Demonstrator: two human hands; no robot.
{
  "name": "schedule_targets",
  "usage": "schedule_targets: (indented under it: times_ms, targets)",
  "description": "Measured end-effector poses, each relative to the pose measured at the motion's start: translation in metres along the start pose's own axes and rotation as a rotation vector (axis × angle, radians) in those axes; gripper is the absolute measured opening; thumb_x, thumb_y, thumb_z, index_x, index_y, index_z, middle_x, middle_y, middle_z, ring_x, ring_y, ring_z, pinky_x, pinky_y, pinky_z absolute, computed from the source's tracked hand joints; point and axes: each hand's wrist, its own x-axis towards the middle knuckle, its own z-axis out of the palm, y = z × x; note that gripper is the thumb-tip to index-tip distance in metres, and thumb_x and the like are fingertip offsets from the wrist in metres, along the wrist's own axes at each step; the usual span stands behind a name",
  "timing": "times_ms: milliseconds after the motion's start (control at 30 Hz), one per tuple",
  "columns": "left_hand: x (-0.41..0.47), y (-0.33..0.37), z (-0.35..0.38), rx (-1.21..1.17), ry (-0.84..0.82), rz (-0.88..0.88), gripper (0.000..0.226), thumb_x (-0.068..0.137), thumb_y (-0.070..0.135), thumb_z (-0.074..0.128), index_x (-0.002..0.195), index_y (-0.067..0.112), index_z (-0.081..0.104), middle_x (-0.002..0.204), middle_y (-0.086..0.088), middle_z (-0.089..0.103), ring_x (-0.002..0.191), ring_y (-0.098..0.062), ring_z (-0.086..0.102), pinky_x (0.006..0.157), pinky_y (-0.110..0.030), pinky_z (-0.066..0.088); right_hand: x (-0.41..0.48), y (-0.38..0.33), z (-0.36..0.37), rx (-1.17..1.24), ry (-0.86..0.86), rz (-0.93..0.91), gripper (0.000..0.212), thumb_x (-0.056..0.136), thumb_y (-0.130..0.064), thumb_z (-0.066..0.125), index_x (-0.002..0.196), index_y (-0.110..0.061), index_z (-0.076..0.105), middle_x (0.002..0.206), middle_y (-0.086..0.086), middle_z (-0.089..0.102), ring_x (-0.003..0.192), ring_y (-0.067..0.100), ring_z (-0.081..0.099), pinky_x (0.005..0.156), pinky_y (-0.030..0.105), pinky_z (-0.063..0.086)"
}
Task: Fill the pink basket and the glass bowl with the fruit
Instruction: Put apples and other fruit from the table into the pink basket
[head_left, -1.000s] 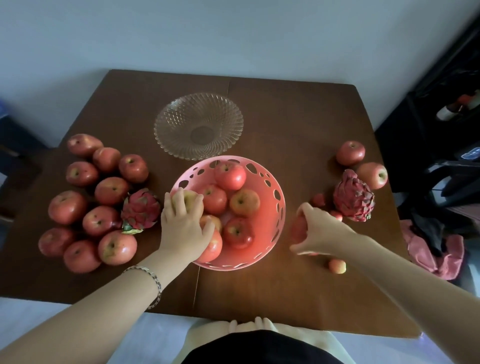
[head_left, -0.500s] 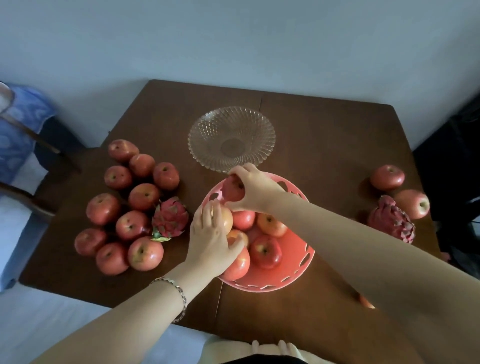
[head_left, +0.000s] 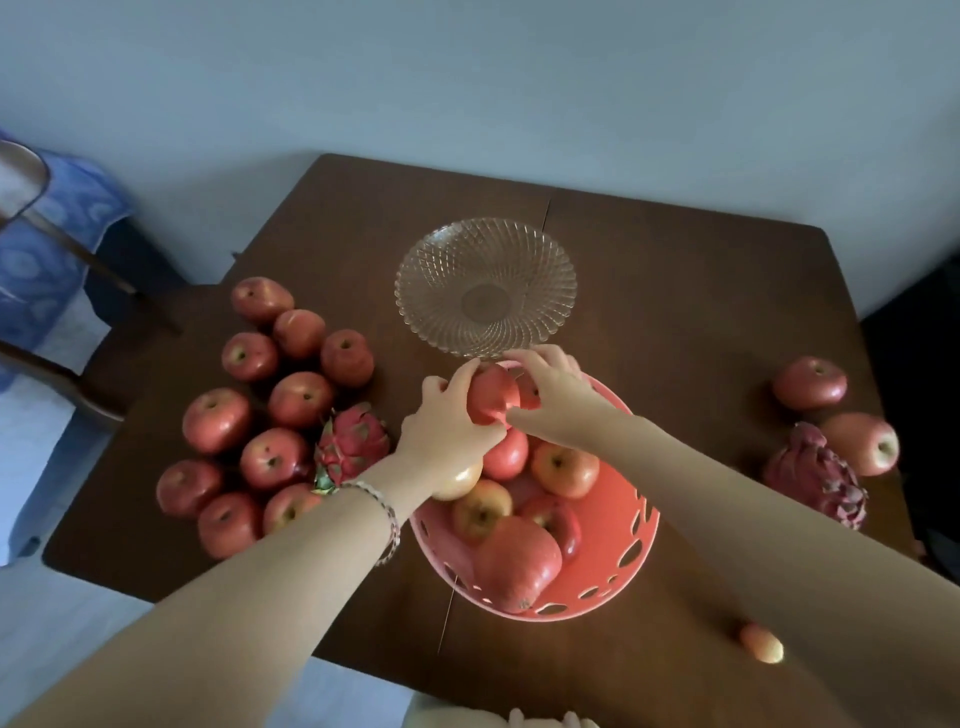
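The pink basket (head_left: 626, 558) stands at the table's front middle and holds several apples (head_left: 563, 467). Behind it lies the glass bowl (head_left: 415, 283) with nothing in it. Both hands meet over the basket's far rim. My left hand (head_left: 441, 423) grips a red apple (head_left: 488, 397) there. Touching that apple from the right, my right hand (head_left: 553, 387) pinches a small red fruit (head_left: 529, 393), mostly hidden by the fingers. Several loose apples (head_left: 301, 397) and a dragon fruit (head_left: 356, 439) lie left of the basket.
At the right edge of the brown table (head_left: 675, 291) lie two apples (head_left: 809, 383) and a second dragon fruit (head_left: 815, 478). A small orange fruit (head_left: 761, 643) rests near the front edge under my right forearm. A chair with a blue cloth (head_left: 47, 234) stands to the left.
My right hand carried a small red fruit from the table's right side to the basket's far rim. My left hand left the apple at the near-left rim and took hold of a red apple there.
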Motion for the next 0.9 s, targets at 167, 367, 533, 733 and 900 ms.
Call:
schedule_targets:
  times_ms: [167,367,533,733,900]
  targets:
    - [0.018,0.013,0.0,0.055,-0.001,0.033,0.071,0.073,0.048,0.068,0.135,0.038,0.033,0.14,-0.002,0.032,0.115,-0.031,0.054,0.101,-0.048,0.041,-0.01,0.022,0.009,-0.178,-0.059,0.162,0.073,0.074,-0.043,0.067,0.136,-0.033,0.032,0.13,0.009,0.033,0.117,0.031,0.046,0.084,0.04,0.048]
    - [0.013,0.011,0.007,0.039,0.091,0.135,0.064,0.073,0.037,0.071,0.128,0.032,0.039,0.131,0.002,0.035,0.107,-0.03,0.057,0.096,-0.046,0.043,-0.007,0.022,0.022,-0.059,0.12,0.215,0.072,0.075,-0.032,0.07,0.137,-0.022,0.034,0.13,0.013,0.035,0.11,0.035,0.053,0.071,0.033,0.041]
    - [0.015,0.004,0.021,0.222,0.102,0.255,0.066,0.075,0.044,0.067,0.132,0.033,0.035,0.139,0.003,0.031,0.113,-0.028,0.055,0.103,-0.048,0.033,-0.02,0.028,0.021,0.107,0.291,0.259,0.079,0.073,-0.04,0.072,0.139,-0.019,0.034,0.129,0.014,0.037,0.109,0.034,0.054,0.084,0.036,0.048]
    - [0.025,0.003,0.027,0.428,0.139,0.273,0.072,0.084,0.05,0.058,0.141,0.021,0.025,0.149,-0.005,0.024,0.117,-0.032,0.053,0.101,-0.045,0.034,-0.026,0.036,0.016,-0.003,0.21,0.202,0.072,0.079,-0.04,0.067,0.14,-0.021,0.034,0.128,0.013,0.033,0.103,0.031,0.055,0.078,0.035,0.05]
    - [0.021,0.008,0.026,0.472,0.139,0.24,0.078,0.082,0.051,0.059,0.143,0.02,0.022,0.15,-0.004,0.024,0.118,-0.035,0.052,0.098,-0.046,0.037,-0.024,0.038,0.02,-0.055,0.181,0.203,0.074,0.082,-0.042,0.064,0.143,-0.021,0.028,0.133,0.013,0.03,0.104,0.033,0.056,0.074,0.037,0.05]
